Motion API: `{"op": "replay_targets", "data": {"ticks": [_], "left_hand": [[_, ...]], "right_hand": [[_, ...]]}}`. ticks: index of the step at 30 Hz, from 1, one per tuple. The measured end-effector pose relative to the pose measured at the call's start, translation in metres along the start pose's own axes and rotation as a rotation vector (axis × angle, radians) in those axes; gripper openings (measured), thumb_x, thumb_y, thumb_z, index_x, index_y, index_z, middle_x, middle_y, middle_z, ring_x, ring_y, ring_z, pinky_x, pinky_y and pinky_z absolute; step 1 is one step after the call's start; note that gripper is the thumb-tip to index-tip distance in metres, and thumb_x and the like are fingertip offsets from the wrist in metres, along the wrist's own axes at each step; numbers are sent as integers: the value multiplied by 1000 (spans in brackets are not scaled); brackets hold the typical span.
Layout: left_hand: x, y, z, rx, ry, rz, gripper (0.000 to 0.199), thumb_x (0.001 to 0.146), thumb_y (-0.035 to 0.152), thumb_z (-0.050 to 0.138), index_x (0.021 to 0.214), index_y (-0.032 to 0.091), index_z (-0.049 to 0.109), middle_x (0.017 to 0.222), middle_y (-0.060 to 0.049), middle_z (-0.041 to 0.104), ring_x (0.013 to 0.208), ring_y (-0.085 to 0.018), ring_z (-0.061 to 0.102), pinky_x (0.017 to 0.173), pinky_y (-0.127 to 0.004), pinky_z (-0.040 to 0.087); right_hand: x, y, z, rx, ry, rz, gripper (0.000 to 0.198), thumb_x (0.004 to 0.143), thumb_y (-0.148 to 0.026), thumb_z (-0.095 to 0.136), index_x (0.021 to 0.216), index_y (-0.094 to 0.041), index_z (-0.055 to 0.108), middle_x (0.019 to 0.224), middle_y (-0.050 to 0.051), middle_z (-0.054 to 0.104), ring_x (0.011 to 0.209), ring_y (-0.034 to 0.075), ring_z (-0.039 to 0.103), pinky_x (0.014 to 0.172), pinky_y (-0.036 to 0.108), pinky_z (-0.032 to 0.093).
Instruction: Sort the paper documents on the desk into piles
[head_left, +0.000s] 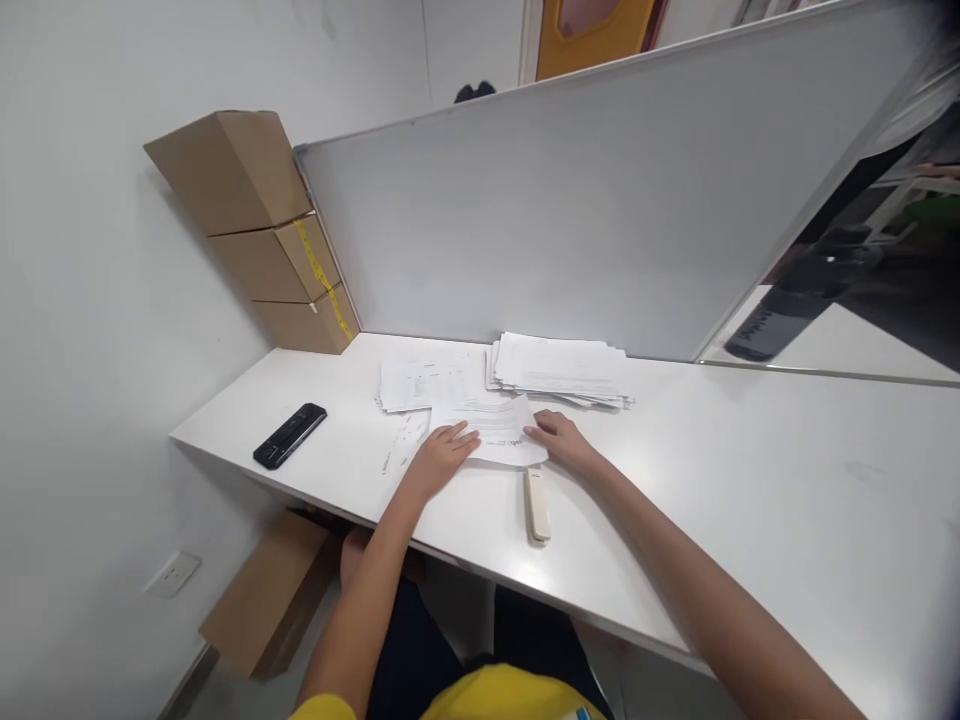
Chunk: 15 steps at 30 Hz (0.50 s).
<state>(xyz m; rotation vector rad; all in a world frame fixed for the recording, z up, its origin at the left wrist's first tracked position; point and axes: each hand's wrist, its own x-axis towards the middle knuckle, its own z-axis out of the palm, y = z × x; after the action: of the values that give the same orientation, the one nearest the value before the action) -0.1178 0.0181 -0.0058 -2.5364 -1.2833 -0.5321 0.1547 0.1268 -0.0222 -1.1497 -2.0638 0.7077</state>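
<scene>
On the white desk (750,470), just left of its middle, a printed sheet (495,425) lies between both hands, its right side a little raised. The left hand (441,458) rests on the sheet's left part, fingers slightly apart. The right hand (561,438) is at the right edge, thumb over the paper; I cannot tell whether its fingers clamp from beneath, as they are partly hidden. Just nearer lies a cream stapler (538,507). Beyond the sheet are a spread of papers (409,385) on the far left and a thicker paper stack (559,362) on the far right. Farther left lies a black phone-like device (289,436); three cardboard boxes (244,175) stand stacked at the far left corner, beside a grey partition (525,220).
</scene>
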Motion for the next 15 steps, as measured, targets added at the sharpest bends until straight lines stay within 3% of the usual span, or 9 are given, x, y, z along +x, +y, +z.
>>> {"op": "replay_targets", "data": {"ticks": [3, 6, 11, 15], "left_hand": [[2, -3, -6, -22, -1, -27, 36, 101, 26, 50, 136, 24, 60, 140, -8, 64, 141, -22, 49, 111, -44, 46], [4, -17, -2, -55, 58, -182, 39, 101, 37, 48, 136, 25, 59, 144, -8, 60, 140, -23, 51, 112, -44, 45], [19, -56, 12, 32, 38, -623, 47, 98, 28, 51, 142, 12, 52, 150, -17, 52, 143, -32, 45, 116, -53, 37], [31, -73, 16, 86, 6, -720, 33, 96, 24, 52, 124, 14, 66, 135, -17, 65, 128, -33, 57, 109, -51, 43]], "right_hand": [[-1, 3, 2, 174, -38, 122, 28, 77, -46, 58, 83, -21, 69, 89, 5, 71, 85, 25, 61, 79, 37, 49], [-2, 6, 1, 332, 1, 206, 30, 77, -42, 56, 94, -20, 68, 99, 6, 72, 91, 26, 63, 83, 39, 48], [-2, 13, 1, 429, 140, 230, 32, 79, -45, 57, 96, -20, 67, 97, 6, 73, 99, 28, 63, 87, 41, 49], [0, 19, 3, 574, 252, 270, 39, 77, -47, 61, 105, -20, 67, 104, 8, 74, 101, 29, 65, 89, 44, 51]]}}
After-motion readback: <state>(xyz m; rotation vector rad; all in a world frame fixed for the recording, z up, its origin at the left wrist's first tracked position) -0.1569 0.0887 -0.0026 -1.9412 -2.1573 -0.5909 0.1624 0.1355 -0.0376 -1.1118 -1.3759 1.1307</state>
